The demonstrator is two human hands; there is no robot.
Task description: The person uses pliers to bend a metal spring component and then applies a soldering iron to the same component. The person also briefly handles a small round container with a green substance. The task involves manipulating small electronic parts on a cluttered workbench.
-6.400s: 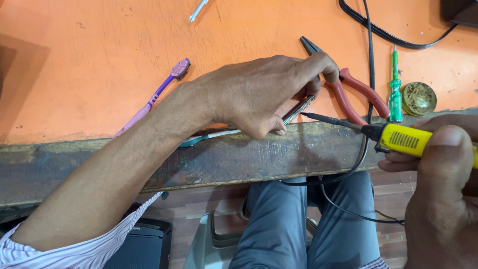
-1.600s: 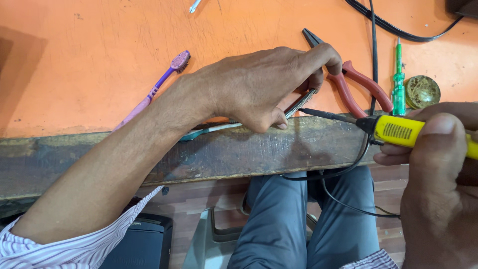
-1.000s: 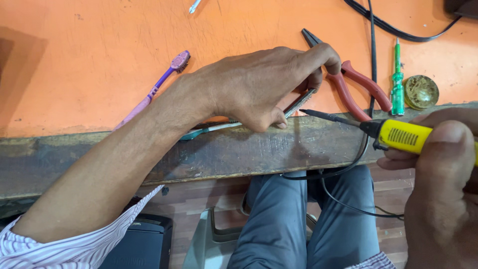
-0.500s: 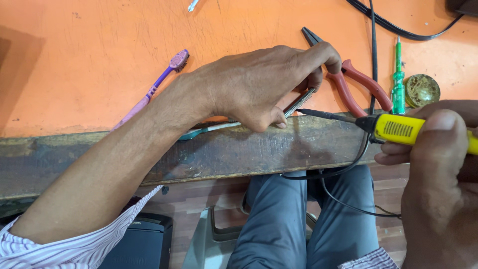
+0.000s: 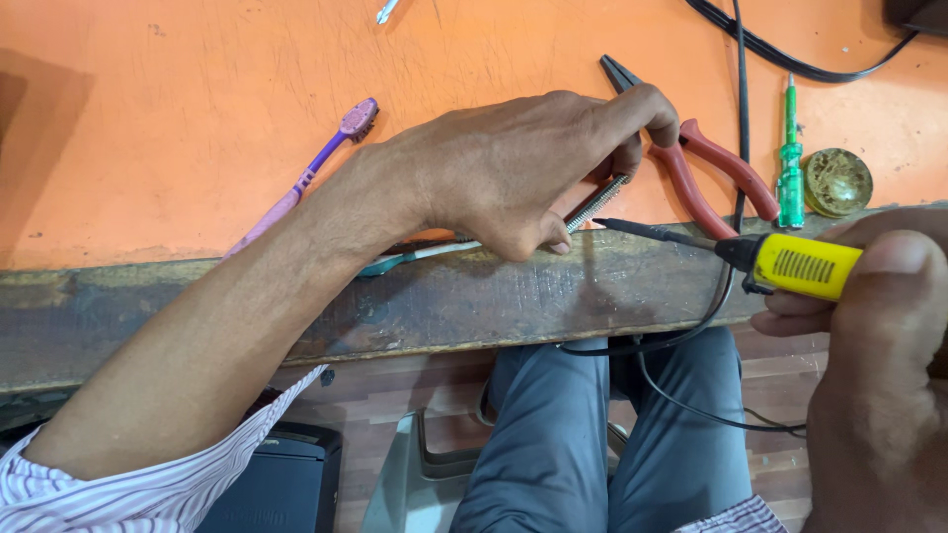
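Your right grip (image 5: 869,326) is closing around the yellow handle of a soldering iron (image 5: 795,265), thumb lying along its top, and the dark tip is pointing left toward a thin metal strip (image 5: 595,203). Your left grip (image 5: 523,173) is pinching that strip against the front edge of the table (image 5: 197,148), fingers curled over it; the strip is slanting up to the right, its end just beside the iron's tip, though you cannot tell whether they are touching. A teal-handled tool (image 5: 415,257) is poking out from under your left palm. Red pliers (image 5: 701,168) are lying just behind the strip, their nose hidden partly by your forefinger. A green screwdriver (image 5: 790,158) and a round tin (image 5: 837,182) are sitting to the right of the pliers, a black cable (image 5: 741,109) is running between them, and a purple toothbrush (image 5: 311,173) is resting well to the left.
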